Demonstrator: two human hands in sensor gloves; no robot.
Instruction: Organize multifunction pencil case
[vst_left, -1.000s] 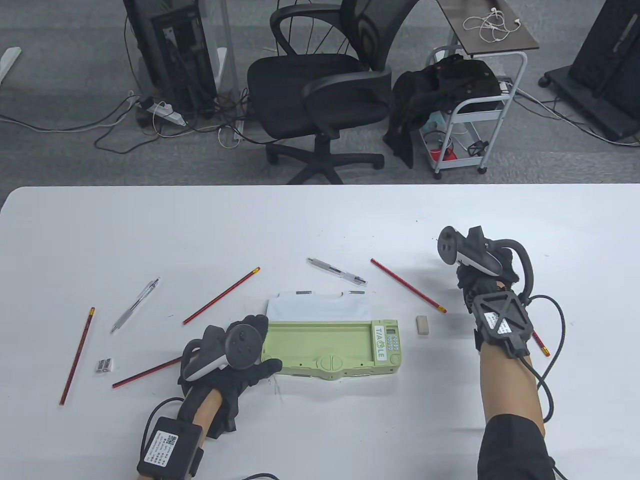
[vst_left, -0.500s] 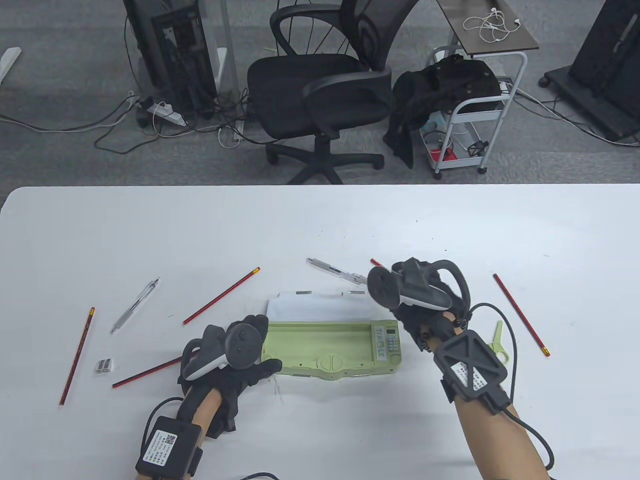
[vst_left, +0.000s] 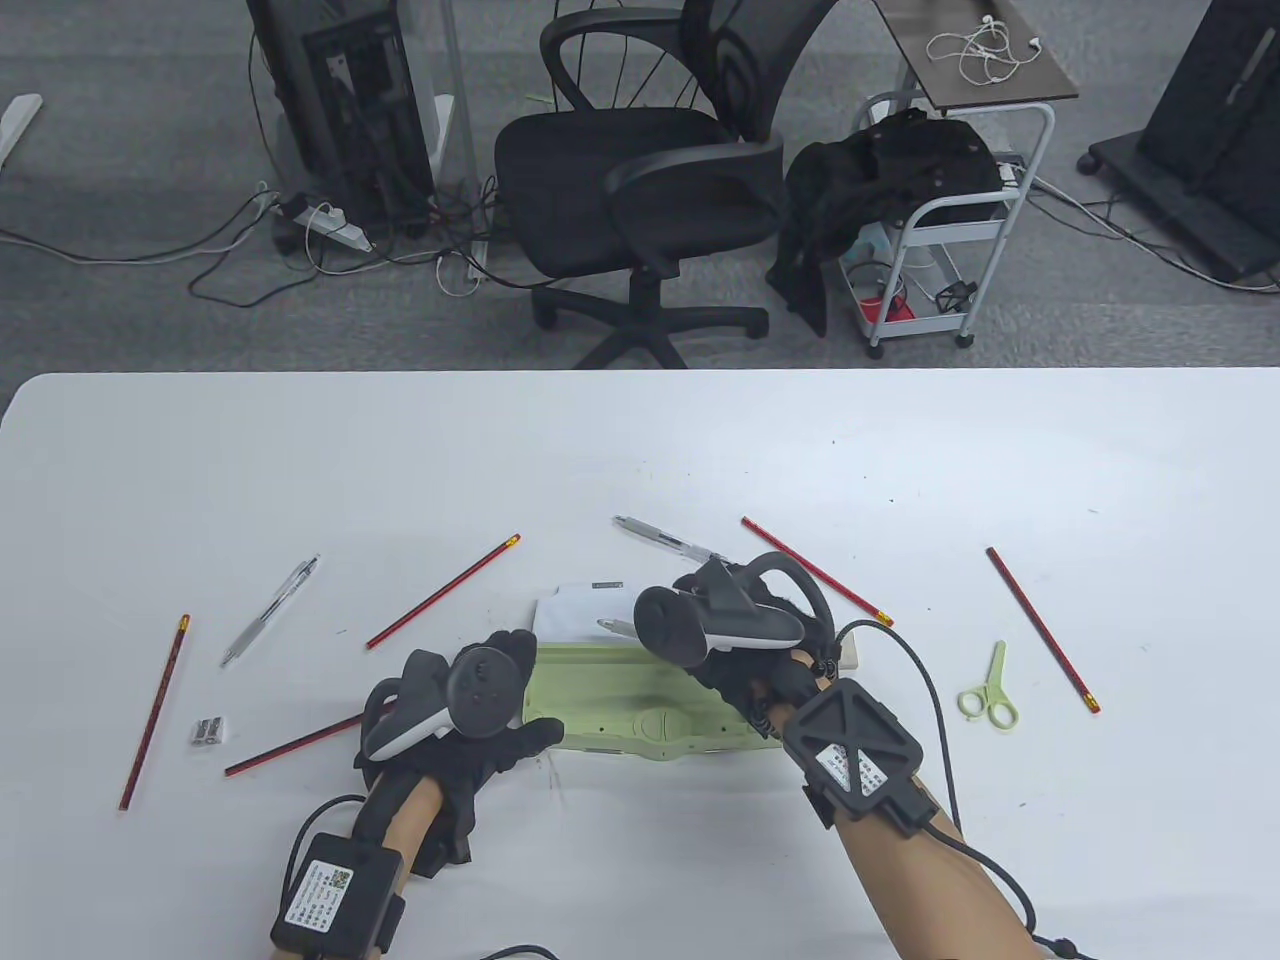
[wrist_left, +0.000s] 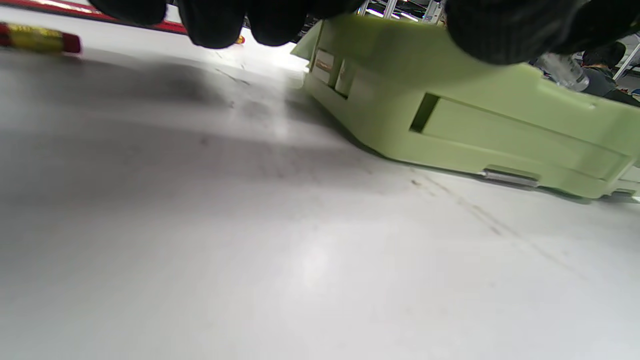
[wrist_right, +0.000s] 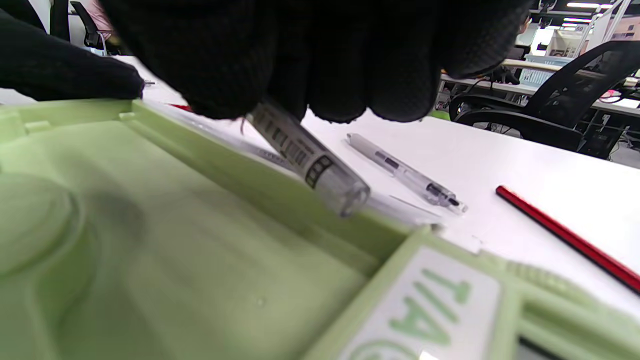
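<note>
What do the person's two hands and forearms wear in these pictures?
Both the left hand and the right hand wear black gloves, each with a black-and-white tracker on its back. A black box with a white label sits on each forearm, with black cables attached. No sleeves show.

Five red pencils (vst_left: 442, 592), three pens (vst_left: 269, 610), one scissors (vst_left: 988, 690), one sharpener (vst_left: 208, 732)

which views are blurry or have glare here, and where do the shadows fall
Table view: sharp and evenly lit, with soft shadows under the right hand on the pencil case. Left wrist view: near table blurred, a pale glare patch on it, fingers dark. Right wrist view: green tray foreground soft, the held pen sharper, bright lights at the top right.
</note>
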